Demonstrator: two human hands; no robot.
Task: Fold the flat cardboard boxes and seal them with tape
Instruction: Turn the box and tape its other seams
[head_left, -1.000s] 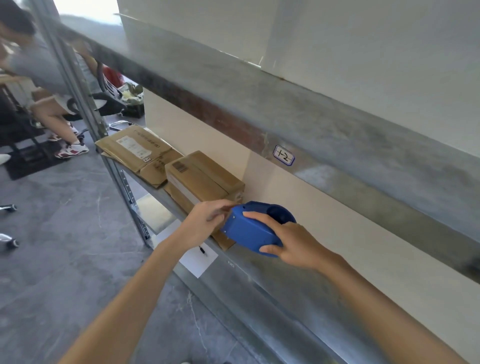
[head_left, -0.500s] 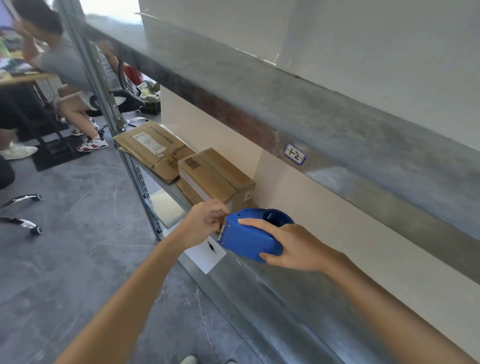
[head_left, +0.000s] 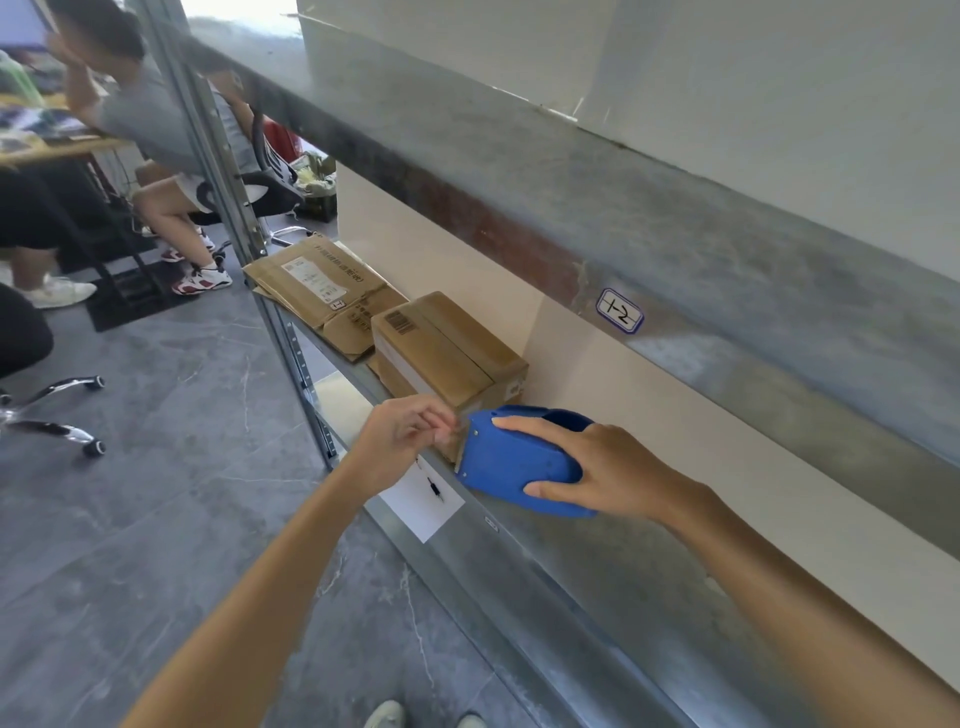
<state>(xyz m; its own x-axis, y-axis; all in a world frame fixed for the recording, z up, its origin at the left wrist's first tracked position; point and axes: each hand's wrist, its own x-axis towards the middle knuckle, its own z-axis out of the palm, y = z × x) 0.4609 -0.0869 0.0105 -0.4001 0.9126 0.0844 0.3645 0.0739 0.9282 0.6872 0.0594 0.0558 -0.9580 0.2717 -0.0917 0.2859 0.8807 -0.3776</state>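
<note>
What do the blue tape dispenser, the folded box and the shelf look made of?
Tape dispenser: likely moulded plastic, uniform blue, smooth matte shell. Folded box: brown cardboard, dull, creased edges, printed barcode. Shelf: seemingly galvanised steel, grey mottled sheen.

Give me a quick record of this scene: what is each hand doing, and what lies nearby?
Right hand: holds the blue tape dispenser over the metal shelf
Left hand: pinches the tape end at the dispenser's front
Folded box: closed, just behind the dispenser
Flat cardboard: stacked beyond the folded box
White sheet: on the shelf's front edge, below the left hand
</note>
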